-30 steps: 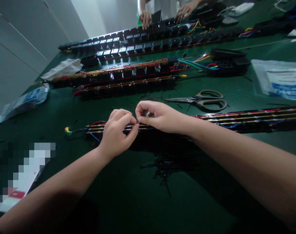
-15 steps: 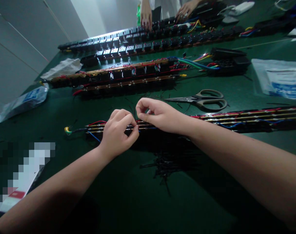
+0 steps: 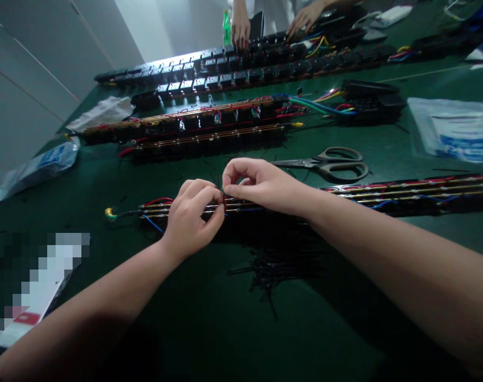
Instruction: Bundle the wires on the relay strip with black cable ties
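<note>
A long black strip assembly (image 3: 416, 192) with brass-coloured rods and red and blue wires lies across the table beneath both my hands. My left hand (image 3: 191, 217) is closed in a pinch over its left part, thumb and forefinger at the near side of the rods. Just beyond, my right hand (image 3: 257, 183) pinches what looks like the end of a thin black cable tie, its fingertips close to the left ones. The tie itself is mostly hidden by the fingers. Closer to me lies a pile of black cable ties (image 3: 281, 268).
Scissors (image 3: 340, 163) lie behind my right hand, among thin black offcuts. More wired strips (image 3: 177, 119) stretch across the table farther back. Plastic bags (image 3: 456, 130) lie at the right and left. Across the table, a co-worker's hands (image 3: 240, 26) rest on another strip.
My hands stay at the same spot on the strip. The right fingertips have dipped slightly and the two hands' fingertips are a little closer together.
</note>
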The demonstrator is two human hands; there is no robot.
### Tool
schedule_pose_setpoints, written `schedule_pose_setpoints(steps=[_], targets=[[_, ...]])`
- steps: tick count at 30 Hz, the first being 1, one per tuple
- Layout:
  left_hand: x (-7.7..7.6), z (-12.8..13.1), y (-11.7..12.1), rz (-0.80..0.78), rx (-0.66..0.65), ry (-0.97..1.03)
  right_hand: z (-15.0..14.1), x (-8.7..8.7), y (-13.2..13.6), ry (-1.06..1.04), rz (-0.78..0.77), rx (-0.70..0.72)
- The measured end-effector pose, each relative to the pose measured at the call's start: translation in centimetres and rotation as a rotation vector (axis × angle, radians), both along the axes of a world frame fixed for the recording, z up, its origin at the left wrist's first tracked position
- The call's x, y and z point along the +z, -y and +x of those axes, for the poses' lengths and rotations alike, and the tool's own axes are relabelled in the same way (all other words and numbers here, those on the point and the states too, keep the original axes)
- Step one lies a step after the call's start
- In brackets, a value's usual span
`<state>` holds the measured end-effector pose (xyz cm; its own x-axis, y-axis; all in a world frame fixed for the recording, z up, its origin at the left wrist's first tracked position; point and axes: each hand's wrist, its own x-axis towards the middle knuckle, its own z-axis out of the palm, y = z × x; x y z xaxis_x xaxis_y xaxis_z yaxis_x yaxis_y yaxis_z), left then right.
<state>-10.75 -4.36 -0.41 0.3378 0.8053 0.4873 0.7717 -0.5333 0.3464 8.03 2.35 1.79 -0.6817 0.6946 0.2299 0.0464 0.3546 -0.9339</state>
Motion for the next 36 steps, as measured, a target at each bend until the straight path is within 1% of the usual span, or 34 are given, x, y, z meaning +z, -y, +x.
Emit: schedule_pose_setpoints(steps=[8,13,27,32,36], targets=[[-0.3,-0.2,0.1,0.034,-0.069,0.128,-0.1,-0.2,0.0,0.019,0.041,0.004],[-0.5,-0.3,0.0,0.019,-0.115,0.182,-0.2,-0.4,-0.1,0.045,0.071,0.004],[-1.0,-0.4,-0.1,-0.003,-0.101,0.193,-0.3,-0.6,-0.2,0.046,0.094,0.006],[-1.3,-0.6,-0.1,-0.050,-0.071,0.238,-0.3,-0.7,-0.2,0.052,0.101,0.008],[-1.4,-0.6,0.0,-0.068,-0.075,0.280,-0.3,-0.7,-0.2,0.053,0.107,0.028]])
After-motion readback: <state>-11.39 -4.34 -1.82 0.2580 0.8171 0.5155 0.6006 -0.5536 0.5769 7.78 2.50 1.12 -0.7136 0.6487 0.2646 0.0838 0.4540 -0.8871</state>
